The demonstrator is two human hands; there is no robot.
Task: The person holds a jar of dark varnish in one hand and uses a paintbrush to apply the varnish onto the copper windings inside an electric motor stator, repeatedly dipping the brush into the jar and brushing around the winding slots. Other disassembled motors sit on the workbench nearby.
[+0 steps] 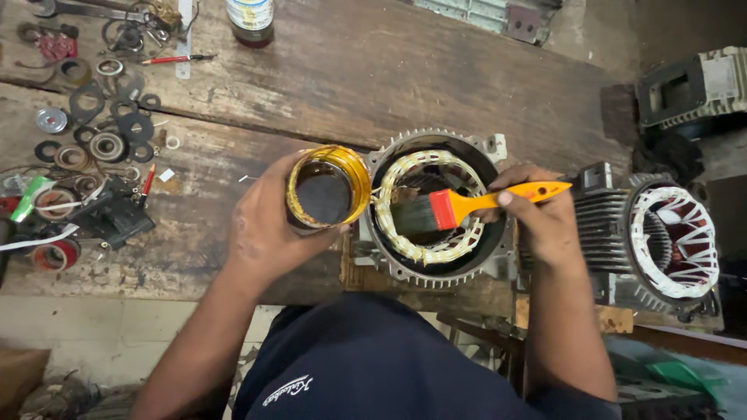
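Head view, looking straight down.

Left hand point(264, 225): wrapped around an open yellow tin point(327, 189), fingers closed on its side wall; dark liquid inside, level near the rim. Tin held upright just left of the motor shell, touching or nearly touching its edge; cannot tell which.

Right hand point(541, 222): fingers pinched shut on the orange handle of a flat paintbrush point(459, 207). Red band, dark wet bristles pointing left, tip lying inside the ring of the motor shell.

Motor shell point(432, 208): round finned metal housing, open end up, on the tabletop point(373, 78) directly ahead of the body. Cream-laced coil ring around the inner wall, glossy in places, possibly already coated.

Second motor shell point(661, 241): right of the right hand, lying on its side, white-laced coils facing right.

Left of tabletop: scatter of washers and rings point(101, 124), rolls of tape point(50, 253), a red pen point(175, 58). Dark bottle point(250, 19) at the top edge.

Risks, as judged:
- Tin tipping in a one-handed grip: liquid over the shell's fins and the worn wood.
- Loaded bristles dripping between tin and shell: stains on tabletop or dark trousers below.
- Bristles snagging the lacing: loosened ties or uneven coating.
- Right forearm close to the second shell: knock or smear likely on a wide stroke.
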